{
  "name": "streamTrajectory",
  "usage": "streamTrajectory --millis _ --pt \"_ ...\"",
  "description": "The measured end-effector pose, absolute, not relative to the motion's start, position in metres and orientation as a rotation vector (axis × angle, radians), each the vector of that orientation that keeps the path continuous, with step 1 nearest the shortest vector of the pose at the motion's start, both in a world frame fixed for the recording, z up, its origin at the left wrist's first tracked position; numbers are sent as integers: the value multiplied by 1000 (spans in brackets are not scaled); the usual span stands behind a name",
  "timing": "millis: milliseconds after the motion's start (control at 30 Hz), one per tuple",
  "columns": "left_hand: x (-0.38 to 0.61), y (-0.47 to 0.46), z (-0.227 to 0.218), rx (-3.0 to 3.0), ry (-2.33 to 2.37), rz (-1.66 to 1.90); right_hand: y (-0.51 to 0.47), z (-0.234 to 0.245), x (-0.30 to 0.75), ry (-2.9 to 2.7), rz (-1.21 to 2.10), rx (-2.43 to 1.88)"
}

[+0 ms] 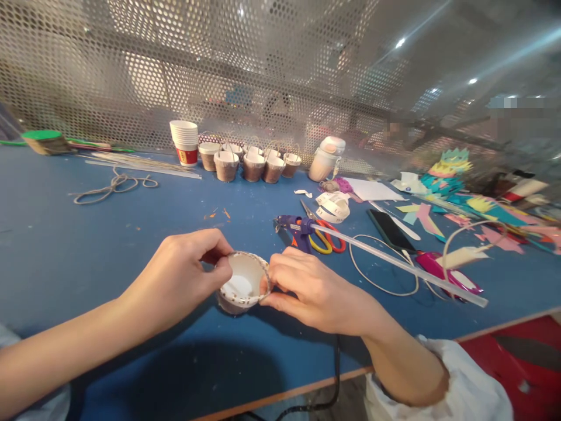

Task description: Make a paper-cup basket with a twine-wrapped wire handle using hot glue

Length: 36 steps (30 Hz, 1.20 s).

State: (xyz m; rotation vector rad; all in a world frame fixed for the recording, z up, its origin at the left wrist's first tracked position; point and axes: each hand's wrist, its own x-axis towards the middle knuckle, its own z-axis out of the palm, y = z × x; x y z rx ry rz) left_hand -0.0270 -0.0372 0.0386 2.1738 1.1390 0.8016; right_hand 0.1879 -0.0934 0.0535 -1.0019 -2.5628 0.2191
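Between my two hands is a small paper cup (240, 301), brown outside and white inside, with a patterned trim around its rim. My left hand (193, 266) pinches the rim on the left side, thumb over the edge. Closed on the opposite side of the rim is my right hand (302, 283), its fingertips partly hidden by the cup wall. Just beyond the right hand lies a dark blue glue gun (298, 225) with a long clear glue stick (394, 263) sticking out of its back. Scissors (326, 237) with yellow and red handles lie beside it.
Several small brown cups with handles (227, 169) and stacked paper cups (184, 153) stand along the perforated back panel. A white jar (325, 161), a ribbon roll (333, 207), a phone (390, 230) and paper scraps (425, 219) lie rightward. Cord (114, 186) lies at left.
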Motion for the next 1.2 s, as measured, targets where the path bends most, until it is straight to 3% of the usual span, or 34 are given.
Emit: streamTrajectory --millis 1200 --pt "-26 -38 42 2150 1070 845 -94 52 190 -2534 284 -1064"
